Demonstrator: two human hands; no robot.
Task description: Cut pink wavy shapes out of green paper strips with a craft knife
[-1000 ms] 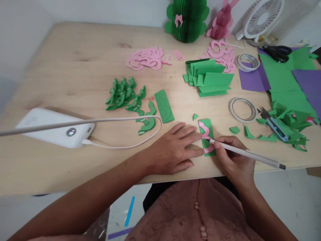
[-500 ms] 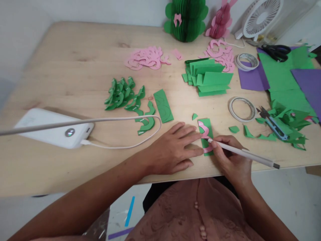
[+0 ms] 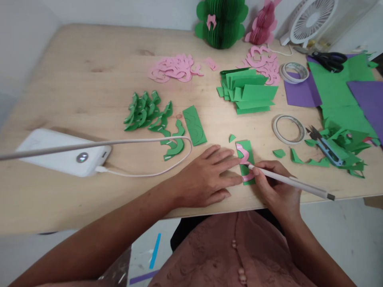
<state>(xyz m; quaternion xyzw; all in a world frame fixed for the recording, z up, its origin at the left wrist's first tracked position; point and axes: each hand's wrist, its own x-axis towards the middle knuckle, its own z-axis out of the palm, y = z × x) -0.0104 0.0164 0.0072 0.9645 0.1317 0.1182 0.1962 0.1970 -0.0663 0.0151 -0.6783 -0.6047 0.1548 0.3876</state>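
Observation:
My right hand [image 3: 279, 189] grips a white pen [image 3: 293, 181], its tip at a curvy pink paper cutout [image 3: 243, 152]. That cutout lies on a small green paper rectangle [image 3: 247, 145] near the table's front edge. Spread flat on the table, my left hand [image 3: 209, 177] presses its fingertips on the left edge of the cutout and the green paper. Left of it lies another green rectangle [image 3: 194, 125] with a wavy outline drawn on it. Curved green paper pieces [image 3: 143, 109] with small white strips sit in a cluster farther left.
A white power bank [image 3: 62, 153] with a cable lies at left. Pink cutouts [image 3: 176, 67] and folded green papers [image 3: 251, 89] lie farther back. At right are tape rolls [image 3: 289, 129], thread snips [image 3: 326, 147], black scissors [image 3: 330, 59] and green scraps. A fan [image 3: 314, 22] and honeycomb paper figures [image 3: 221, 24] stand behind.
Almost nothing differs. The pen's rear end has tipped very slightly to the right in my right hand, and my left hand stays in place.

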